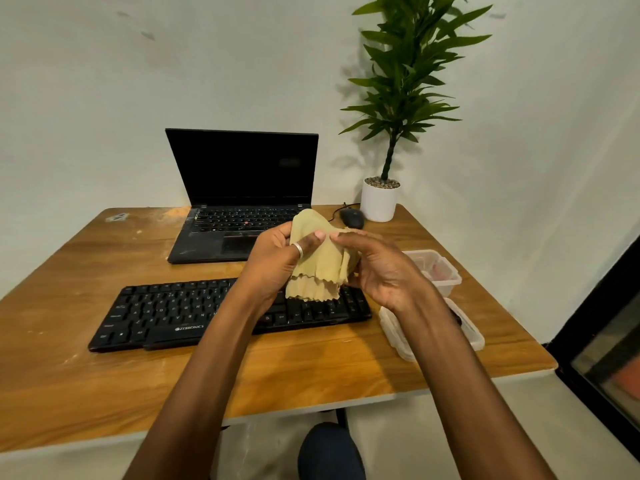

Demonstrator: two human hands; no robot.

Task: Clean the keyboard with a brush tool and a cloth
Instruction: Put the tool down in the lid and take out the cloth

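- Head view: I am watching the left hand point(277, 258) and the right hand point(384, 271) holding the tan cloth point(322, 268) together. It is raised above the right half of the black keyboard point(166, 310).
- The left fingers point(313, 241) are curling round the cloth's left side, one of them carrying a ring point(298, 250).
- The right fingers point(346, 239) are pinching the cloth's upper right edge.
- The cloth's scalloped lower edges are hanging free in layers.
- The keyboard is lying flat on the wooden surface point(104, 375), in front of an open laptop point(239, 188) with a dark screen.
- A mouse point(352, 218) and a white plant pot point(379, 202) are sitting at the rear right.
- Clear plastic containers point(440, 271) are sitting just right of the keyboard.
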